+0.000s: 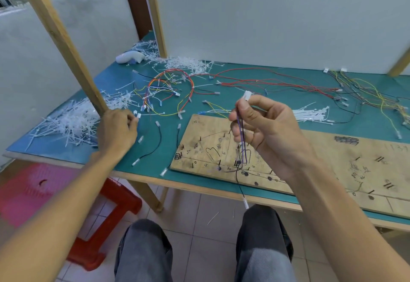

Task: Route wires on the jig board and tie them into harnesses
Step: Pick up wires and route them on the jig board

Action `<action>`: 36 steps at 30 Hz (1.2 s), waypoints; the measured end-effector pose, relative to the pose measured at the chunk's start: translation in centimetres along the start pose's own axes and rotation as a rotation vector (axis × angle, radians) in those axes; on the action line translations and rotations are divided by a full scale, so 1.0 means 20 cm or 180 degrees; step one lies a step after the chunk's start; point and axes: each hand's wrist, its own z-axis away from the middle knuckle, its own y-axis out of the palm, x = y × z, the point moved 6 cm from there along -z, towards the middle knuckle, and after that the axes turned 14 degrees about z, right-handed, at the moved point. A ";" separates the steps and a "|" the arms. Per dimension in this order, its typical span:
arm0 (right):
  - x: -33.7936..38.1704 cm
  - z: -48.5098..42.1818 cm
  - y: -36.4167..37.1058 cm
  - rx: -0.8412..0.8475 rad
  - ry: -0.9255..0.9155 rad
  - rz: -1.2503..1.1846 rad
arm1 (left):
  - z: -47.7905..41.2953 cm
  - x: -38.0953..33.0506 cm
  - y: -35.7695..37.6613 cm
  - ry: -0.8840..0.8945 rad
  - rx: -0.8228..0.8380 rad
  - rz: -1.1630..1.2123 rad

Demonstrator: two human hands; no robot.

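Teal rubber mat [115, 82] covers the bench. The nail-studded plywood jig board [332, 159] lies at its near edge, probably to keep the pegs within reach. A heap of white plastic cable ties [73, 119] sits to the left. The right hand [266, 124] pinches a purple and black wire pair [243, 139] just under its white plug [247, 95], which pokes above thumb and forefinger. The wires hang over the pegs. The left hand [117, 128], fingers curled, seems to nip a small white connector [138, 116].

The flat plywood jig board [332, 164], pen-marked and studded with dark pegs, lies on the desk. Thin purple and black wires [243, 139] with white plugs hang over its left part, pinched in the right hand [266, 124]. Short black wires [155, 148] lie just left of it, and tied red and yellow harnesses [168, 88] lie beyond it.
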 end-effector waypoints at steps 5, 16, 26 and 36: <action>0.07 0.03 -0.01 -0.0196 -0.0028 0.0211 | 0.08 -0.11 -0.08 0.0168 -0.0295 0.0393; -0.01 -0.09 -0.04 -0.0333 0.0176 0.0692 | 0.80 -1.10 0.09 -0.0635 0.2021 0.4325; -0.33 -0.30 -0.27 -0.0455 0.0525 0.2502 | 0.87 -0.94 0.23 -0.0571 0.1199 0.2144; -0.48 -0.46 -0.32 -0.0673 0.0757 0.3501 | 0.81 -0.96 0.31 -0.0111 0.1491 0.0644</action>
